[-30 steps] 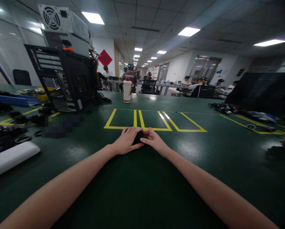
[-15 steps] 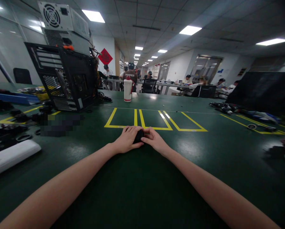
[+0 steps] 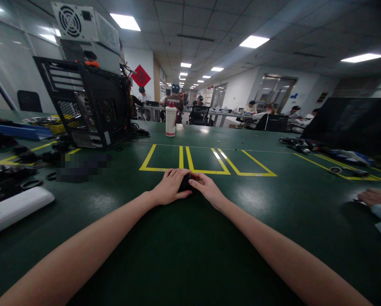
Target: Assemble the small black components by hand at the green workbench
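Note:
A small black rounded object rests on the green table between my hands; its kind is hard to make out. My left hand is closed around its left side, fingers over the top and thumb along the near side. At its right side, my right hand pinches it with thumb and fingertips. Much of the object is hidden behind the fingers. Just beyond my hands, yellow tape outlines mark the tabletop.
Left stands a black computer case with power supplies stacked on top. A white bottle is behind the tape. Dark parts and a white elongated object lie left. At right are cables and another person's hand.
My hands and the black object stay almost still; my right fingertips shift slightly. At the right edge, the other person's hand has come further into view, and the dark blurred thing there is gone.

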`<state>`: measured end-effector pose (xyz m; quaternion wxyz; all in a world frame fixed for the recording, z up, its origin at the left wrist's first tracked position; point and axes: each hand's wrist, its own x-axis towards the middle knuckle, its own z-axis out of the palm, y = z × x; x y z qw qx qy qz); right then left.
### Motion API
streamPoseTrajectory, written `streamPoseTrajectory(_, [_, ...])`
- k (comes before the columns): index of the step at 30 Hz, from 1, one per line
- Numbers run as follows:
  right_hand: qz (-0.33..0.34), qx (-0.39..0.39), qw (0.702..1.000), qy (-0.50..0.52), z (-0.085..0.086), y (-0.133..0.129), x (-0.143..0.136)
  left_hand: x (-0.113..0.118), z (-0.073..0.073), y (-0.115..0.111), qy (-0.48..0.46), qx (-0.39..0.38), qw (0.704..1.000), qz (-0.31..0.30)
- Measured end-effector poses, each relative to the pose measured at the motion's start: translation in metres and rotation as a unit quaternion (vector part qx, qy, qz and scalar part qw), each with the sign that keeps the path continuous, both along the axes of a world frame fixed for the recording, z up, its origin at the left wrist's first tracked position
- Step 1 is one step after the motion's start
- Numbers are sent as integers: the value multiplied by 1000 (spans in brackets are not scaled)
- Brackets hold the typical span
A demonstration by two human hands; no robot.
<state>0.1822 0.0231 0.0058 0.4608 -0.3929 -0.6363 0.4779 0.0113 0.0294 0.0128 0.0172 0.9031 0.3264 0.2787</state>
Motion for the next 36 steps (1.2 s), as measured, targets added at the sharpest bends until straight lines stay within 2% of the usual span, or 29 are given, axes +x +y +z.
streamPoseTrajectory(5, [62, 24, 998, 17, -3, 2, 4, 0, 0, 0, 1, 1, 1000, 2])
streamPoseTrajectory(8, [78, 30, 996, 33, -5, 2, 4, 1, -1, 0, -3, 4, 1000, 8])
streamPoseTrajectory(15, [10, 43, 999, 24, -2, -1, 0, 0, 1, -1, -1, 1, 1000, 2])
streamPoseTrajectory(19, [-2, -2, 1000, 11, 0, 0, 0, 0, 0, -1, -1, 1, 1000, 3])
streamPoseTrajectory(26, [80, -5, 996, 34, -1, 1, 6, 0, -1, 1, -6, 1, 1000, 2])
streamPoseTrajectory(32, [26, 27, 999, 22, -2, 1, 3, 1, 1, -1, -3, 0, 1000, -3])
streamPoseTrajectory(36, [0, 3, 1000, 10, -1, 2, 1, 1, 0, -1, -4, 3, 1000, 2])
